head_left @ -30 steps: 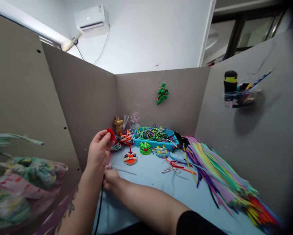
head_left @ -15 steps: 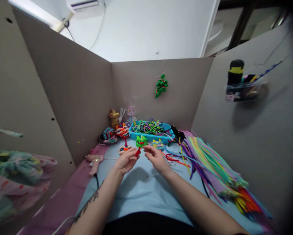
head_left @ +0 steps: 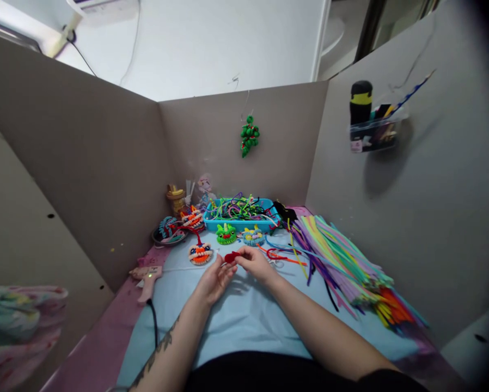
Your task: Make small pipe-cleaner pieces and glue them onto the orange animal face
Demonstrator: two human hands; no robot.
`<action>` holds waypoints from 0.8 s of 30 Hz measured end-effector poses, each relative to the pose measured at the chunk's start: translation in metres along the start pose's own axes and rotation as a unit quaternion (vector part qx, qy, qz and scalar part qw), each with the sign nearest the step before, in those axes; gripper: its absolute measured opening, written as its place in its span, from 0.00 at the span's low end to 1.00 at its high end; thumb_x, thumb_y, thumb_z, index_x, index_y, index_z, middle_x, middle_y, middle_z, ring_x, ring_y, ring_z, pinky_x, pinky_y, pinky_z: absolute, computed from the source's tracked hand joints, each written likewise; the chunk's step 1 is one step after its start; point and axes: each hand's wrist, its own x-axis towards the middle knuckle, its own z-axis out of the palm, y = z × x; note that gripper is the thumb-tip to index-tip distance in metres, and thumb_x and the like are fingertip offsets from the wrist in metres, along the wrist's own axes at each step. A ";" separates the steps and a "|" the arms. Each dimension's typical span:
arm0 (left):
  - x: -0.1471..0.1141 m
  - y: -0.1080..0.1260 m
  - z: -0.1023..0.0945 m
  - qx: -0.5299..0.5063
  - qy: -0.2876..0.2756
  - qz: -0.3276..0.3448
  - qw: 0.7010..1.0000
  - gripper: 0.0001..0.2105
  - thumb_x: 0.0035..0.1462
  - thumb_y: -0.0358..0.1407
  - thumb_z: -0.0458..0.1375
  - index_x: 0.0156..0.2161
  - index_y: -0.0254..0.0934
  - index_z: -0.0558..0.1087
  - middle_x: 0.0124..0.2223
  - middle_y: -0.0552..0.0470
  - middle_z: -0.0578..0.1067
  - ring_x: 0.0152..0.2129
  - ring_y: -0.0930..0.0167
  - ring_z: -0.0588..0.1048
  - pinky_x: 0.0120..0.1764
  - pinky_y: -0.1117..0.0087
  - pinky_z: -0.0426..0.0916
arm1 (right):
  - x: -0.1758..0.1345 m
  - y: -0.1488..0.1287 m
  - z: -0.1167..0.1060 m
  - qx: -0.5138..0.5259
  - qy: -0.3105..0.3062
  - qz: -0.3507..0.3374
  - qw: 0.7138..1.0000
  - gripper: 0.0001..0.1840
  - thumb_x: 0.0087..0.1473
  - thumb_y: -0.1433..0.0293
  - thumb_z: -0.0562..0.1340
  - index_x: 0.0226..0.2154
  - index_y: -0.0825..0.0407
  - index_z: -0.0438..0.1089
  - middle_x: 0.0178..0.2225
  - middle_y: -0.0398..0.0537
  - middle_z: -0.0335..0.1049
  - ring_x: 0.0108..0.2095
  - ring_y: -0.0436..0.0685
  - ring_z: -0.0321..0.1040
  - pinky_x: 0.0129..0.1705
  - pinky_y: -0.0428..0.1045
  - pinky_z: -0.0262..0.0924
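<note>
Red piece between the fingers

Left forearm, tattooed, and right forearm slant inward; the left grip turns palm upward, fingers loosely curled, while the right grip just beside it pinches thumb to fingertips

Small red piece, softly rounded, lying roughly level between left hand and right hand

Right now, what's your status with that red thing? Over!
Right hand pinching red piece. Left hand at its other end, grip unclear. Nothing seen blocking; orange face ornament beyond left hand.
</note>
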 end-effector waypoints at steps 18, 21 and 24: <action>0.001 -0.009 -0.003 0.207 0.093 0.275 0.934 0.11 0.40 0.37 0.64 0.30 0.34 0.71 0.25 0.53 0.74 0.19 0.76 0.71 0.26 0.76 0.66 | -0.008 0.002 0.005 -0.050 0.061 -0.004 0.997 0.10 0.44 0.63 0.62 0.23 0.54 0.69 0.18 0.40 0.63 0.20 0.48 0.57 0.23 0.44 0.52; 0.003 -0.010 -0.005 0.223 0.089 0.282 0.929 0.10 0.41 0.37 0.64 0.29 0.34 0.71 0.23 0.54 0.73 0.19 0.76 0.71 0.25 0.76 0.65 | -0.008 0.002 0.006 -0.092 0.086 -0.047 0.991 0.10 0.45 0.64 0.61 0.23 0.54 0.69 0.22 0.43 0.67 0.25 0.51 0.61 0.28 0.46 0.56; 0.003 -0.011 -0.007 0.229 0.087 0.279 0.928 0.10 0.41 0.37 0.64 0.29 0.34 0.71 0.23 0.54 0.73 0.19 0.75 0.71 0.26 0.76 0.66 | -0.010 0.001 0.007 -0.123 0.111 -0.078 0.983 0.09 0.46 0.65 0.60 0.21 0.53 0.69 0.22 0.44 0.66 0.26 0.52 0.61 0.29 0.46 0.56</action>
